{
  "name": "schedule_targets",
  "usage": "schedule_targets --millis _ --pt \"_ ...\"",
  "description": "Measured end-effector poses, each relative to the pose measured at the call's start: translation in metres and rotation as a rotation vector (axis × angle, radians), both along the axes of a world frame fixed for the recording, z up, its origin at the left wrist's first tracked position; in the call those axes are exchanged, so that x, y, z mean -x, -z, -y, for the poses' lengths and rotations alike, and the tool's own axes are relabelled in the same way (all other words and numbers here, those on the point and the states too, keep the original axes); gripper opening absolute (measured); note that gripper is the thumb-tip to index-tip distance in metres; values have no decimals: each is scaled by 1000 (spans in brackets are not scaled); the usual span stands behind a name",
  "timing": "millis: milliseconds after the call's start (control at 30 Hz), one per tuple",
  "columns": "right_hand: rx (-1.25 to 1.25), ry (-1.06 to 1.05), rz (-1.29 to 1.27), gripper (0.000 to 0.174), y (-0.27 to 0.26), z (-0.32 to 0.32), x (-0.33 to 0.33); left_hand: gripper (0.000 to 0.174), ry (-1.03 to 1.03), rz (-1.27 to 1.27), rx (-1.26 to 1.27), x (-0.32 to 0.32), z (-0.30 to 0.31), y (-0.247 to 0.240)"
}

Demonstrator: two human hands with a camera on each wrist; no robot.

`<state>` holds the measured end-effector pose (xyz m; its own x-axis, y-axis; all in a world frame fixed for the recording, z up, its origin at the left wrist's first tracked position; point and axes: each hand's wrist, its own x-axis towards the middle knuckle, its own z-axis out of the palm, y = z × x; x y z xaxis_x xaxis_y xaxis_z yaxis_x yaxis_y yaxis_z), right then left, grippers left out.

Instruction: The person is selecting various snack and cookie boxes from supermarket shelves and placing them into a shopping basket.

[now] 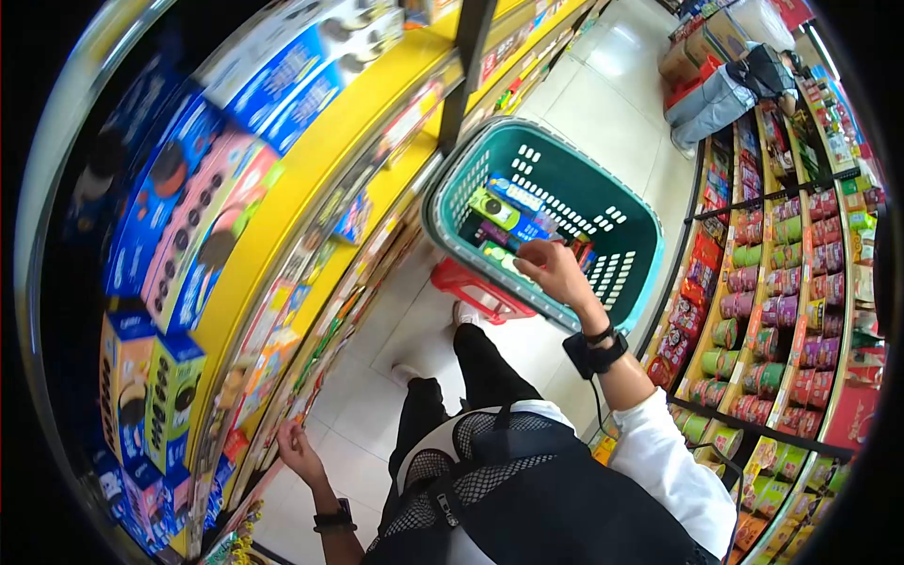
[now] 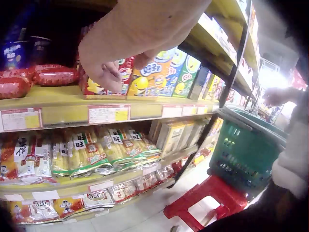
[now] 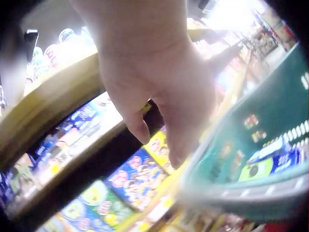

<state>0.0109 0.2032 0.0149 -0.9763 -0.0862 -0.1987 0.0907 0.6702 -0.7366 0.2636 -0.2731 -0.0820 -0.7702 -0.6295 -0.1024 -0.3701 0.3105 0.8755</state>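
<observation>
My right hand is over the near side of a green shopping basket, fingers loosely bent and holding nothing. Inside the basket lie a blue pack, a green cookie box and other small packs, some overlapped by the hand. In the right wrist view the same hand hangs with thumb and fingers apart, close to the basket's rim. My left hand hangs low beside the shelves, loosely curled around nothing. In the left wrist view its fingers overlap a red box on a shelf.
The basket rests on a red plastic stool. Yellow shelves stacked with cookie boxes run along the left. Racks of packaged cups stand on the right. Farther down the aisle, a person bends forward.
</observation>
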Motion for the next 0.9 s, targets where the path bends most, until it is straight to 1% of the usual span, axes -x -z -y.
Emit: schedule_targets --millis 33,67,133,167,200,267,300,333,400,433,500,600,633,667,733,767,800,867,900 --pt "-5 70 12 34 20 -23 14 25 26 24 4 8 -15 -3" --pt "-182 57 -15 44 52 -50 29 25 29 25 11 17 -29 -3" --pt "-484 2 216 56 77 -74 57 22 27 35 -13 35 -58 -1" --pt "-536 -10 180 71 114 -90 65 22 23 39 -5 45 -72 -3" --pt "-575 -42 289 81 129 -96 78 21 40 75 -9 56 -89 -7" --pt "-700 -117 289 83 163 -100 92 20 50 122 -4 76 -118 -18" --pt "-714 -138 363 86 176 -100 99 20 59 155 -2 87 -131 -25" --pt "-716 -176 388 85 197 -103 101 19 65 186 0 95 -143 -30" --pt "-788 -173 349 84 213 -101 101 19 64 198 -10 107 -159 -37" --pt "-781 -183 349 84 217 -102 101 19 70 198 -30 113 -166 -40" --pt "-802 -227 401 90 224 -102 101 19 76 209 -38 121 -176 -46" --pt "-760 -215 421 86 241 -103 102 20 92 215 -73 139 -188 -53" --pt "-718 -203 287 76 237 -108 98 20 98 214 -102 146 -192 -55" --pt "-717 -202 290 76 219 -109 98 20 99 216 -101 159 -201 -63" --pt "-505 -260 359 68 171 -113 101 20 229 182 -17 186 -221 -80" --pt "-437 -279 320 60 135 -114 101 26 300 153 -25 195 -227 -82" --pt "-437 -281 322 60 116 -118 99 32 448 141 87 211 -237 -93" --pt "-299 -466 294 57 87 -128 95 45 741 87 315 250 -263 -119" --pt "-207 -517 295 56 68 -130 94 54 887 42 430 270 -276 -128"
